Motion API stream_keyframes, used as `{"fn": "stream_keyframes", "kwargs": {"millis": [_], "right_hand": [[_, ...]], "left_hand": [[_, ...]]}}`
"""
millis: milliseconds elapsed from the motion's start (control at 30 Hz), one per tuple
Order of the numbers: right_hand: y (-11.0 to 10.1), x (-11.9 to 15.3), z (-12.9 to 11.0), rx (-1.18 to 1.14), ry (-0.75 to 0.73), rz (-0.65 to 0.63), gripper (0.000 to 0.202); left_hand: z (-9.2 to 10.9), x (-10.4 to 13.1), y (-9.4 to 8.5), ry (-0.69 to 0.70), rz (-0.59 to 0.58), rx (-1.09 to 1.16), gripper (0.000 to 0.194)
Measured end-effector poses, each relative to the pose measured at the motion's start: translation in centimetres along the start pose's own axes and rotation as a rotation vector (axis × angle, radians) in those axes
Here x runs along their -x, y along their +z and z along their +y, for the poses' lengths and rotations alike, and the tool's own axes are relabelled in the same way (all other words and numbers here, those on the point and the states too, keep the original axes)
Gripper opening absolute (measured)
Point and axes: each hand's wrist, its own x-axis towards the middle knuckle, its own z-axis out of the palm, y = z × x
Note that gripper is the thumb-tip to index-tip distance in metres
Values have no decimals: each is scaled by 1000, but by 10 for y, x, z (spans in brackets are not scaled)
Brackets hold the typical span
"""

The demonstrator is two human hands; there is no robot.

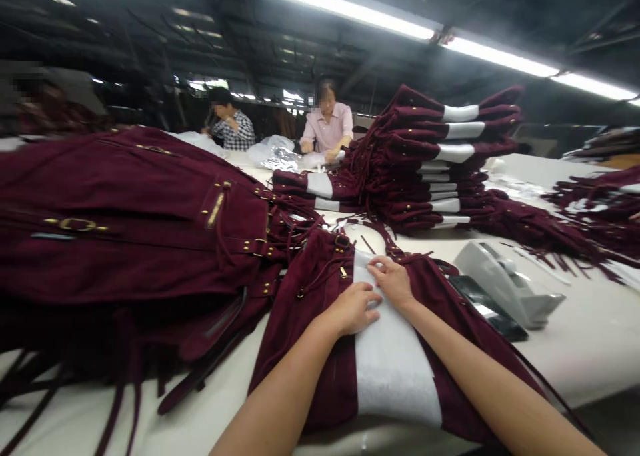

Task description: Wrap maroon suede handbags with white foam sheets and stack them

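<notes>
A maroon bag (310,349) lies flat on the table in front of me, with a white paper band (395,369) across its middle. My left hand (356,308) rests on the band's left edge, fingers apart and slightly bent. Near the band's far end, my right hand (391,279) touches the white surface with thumb and forefinger drawn together; whatever lies between them is too small to make out. A small buckle and brass fittings show on the bag left of the band.
Large maroon bags (125,243) are heaped at left, straps hanging down. Banded bags form a tall stack (410,169) beyond my hands. A grey tape dispenser (505,283) stands right, beside a dark flat object (485,309). People (327,123) work across the table (590,349).
</notes>
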Motion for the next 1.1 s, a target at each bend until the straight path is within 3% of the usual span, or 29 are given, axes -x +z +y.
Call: {"fn": "stream_keyframes", "kwargs": {"millis": [167,267,367,500,667,800,933,1033,1100], "right_hand": [[1,-2,11,96,-63,82,19],[-4,1,10,144,-90,95,35],[-10,0,6,191,-54,66,58],[-10,-8,6,232,42,32,71],[-9,-9,4,265,120,19,68],[-7,-17,6,213,66,-19,63],[-15,-27,6,130,148,-8,49],[-27,-24,-2,98,172,24,45],[-35,-14,-9,82,110,37,41]], "left_hand": [[1,0,-1,-16,-10,-32,38],[2,1,0,-19,-10,-19,39],[0,0,0,-21,-4,5,39],[-2,-4,0,-21,1,5,39],[-5,-5,2,11,-5,-23,43],[-30,-18,11,34,43,-49,45],[-58,-31,23,96,107,-25,45],[-69,-31,28,126,157,-21,44],[-71,-30,28,140,168,-14,43]]}}
